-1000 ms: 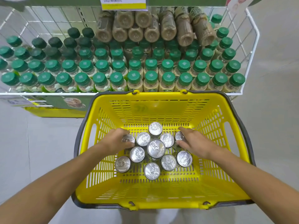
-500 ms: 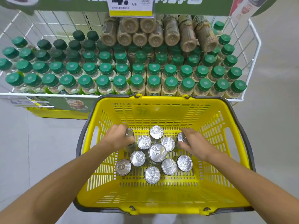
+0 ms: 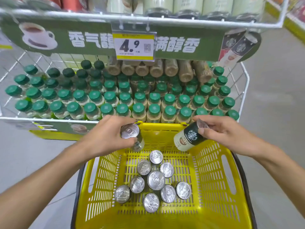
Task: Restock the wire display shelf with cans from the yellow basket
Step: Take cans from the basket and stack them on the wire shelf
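The yellow basket sits low in front of me with several silver-topped cans standing upright in its middle. My left hand grips one can by its top, lifted above the basket's far left corner. My right hand grips a second can, cream and black with a green logo, tilted with its base toward the left. Both cans hang just in front of the wire display shelf. An upper wire tier holds cans at the top of the view.
The lower wire tier is packed with green-capped bottles, with brown bottles lying stacked at the back. A green banner with a yellow price tag hangs above them. Grey floor lies on both sides.
Both hands have each lifted a can out of the basket up to the shelf's front edge. My view has tilted upward, bringing the banner and upper tier into sight.
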`<control>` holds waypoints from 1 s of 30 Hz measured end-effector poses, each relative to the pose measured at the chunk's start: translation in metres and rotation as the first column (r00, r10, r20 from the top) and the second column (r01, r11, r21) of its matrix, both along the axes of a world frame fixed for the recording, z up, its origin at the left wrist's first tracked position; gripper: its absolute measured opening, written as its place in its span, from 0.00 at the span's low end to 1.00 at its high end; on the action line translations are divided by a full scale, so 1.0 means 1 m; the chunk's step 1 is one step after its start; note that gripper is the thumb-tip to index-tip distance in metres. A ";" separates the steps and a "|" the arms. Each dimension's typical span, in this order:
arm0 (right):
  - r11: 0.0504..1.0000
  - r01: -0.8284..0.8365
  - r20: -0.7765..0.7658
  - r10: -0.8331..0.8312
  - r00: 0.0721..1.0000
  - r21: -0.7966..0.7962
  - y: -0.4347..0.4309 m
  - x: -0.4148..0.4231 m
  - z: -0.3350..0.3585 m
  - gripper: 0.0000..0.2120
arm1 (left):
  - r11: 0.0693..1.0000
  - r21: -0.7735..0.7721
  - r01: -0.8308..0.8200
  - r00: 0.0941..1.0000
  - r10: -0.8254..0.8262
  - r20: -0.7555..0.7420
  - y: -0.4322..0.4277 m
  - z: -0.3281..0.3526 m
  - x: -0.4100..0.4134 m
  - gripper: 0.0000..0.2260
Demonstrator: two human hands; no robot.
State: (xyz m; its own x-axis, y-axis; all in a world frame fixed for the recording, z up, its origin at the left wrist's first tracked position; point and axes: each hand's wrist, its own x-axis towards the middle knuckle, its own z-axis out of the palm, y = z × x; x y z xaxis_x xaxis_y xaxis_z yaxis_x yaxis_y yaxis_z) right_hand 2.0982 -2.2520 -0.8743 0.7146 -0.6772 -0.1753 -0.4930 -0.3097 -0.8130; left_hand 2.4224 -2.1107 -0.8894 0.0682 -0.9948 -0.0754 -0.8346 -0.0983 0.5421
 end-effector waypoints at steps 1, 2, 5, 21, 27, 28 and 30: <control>1.000 0.010 0.035 -0.010 0.999 0.010 -0.003 0.003 0.023 0.21 | 0.999 -0.031 0.022 1.000 -0.022 -0.019 -0.005 0.026 0.000 0.24; 1.000 0.001 0.073 -0.002 0.997 0.016 -0.006 0.006 0.047 0.23 | 0.997 -0.059 0.040 0.998 -0.043 -0.048 -0.010 0.052 0.000 0.27; 0.998 -0.060 0.134 0.057 0.989 0.021 -0.013 0.017 0.117 0.19 | 0.990 -0.099 0.099 0.967 -0.119 -0.224 -0.022 0.127 0.002 0.25; 0.903 0.065 0.180 0.014 0.984 -0.425 -0.104 0.134 0.334 0.20 | 0.932 -0.337 -0.135 0.966 0.048 -0.253 -0.115 0.345 0.062 0.17; 0.879 -0.005 0.121 0.071 0.990 -0.476 -0.142 0.208 0.320 0.18 | 0.974 -0.166 -0.154 0.988 0.150 -0.038 -0.180 0.340 0.103 0.20; 0.844 -0.050 0.044 0.086 0.995 -0.534 -0.147 0.219 0.318 0.17 | 0.981 -0.139 -0.137 0.991 0.137 -0.014 -0.189 0.339 0.105 0.18; 0.784 -0.146 -0.094 0.112 0.989 -0.603 -0.155 0.234 0.315 0.16 | 0.982 -0.154 -0.110 0.994 0.111 -0.004 -0.203 0.338 0.110 0.16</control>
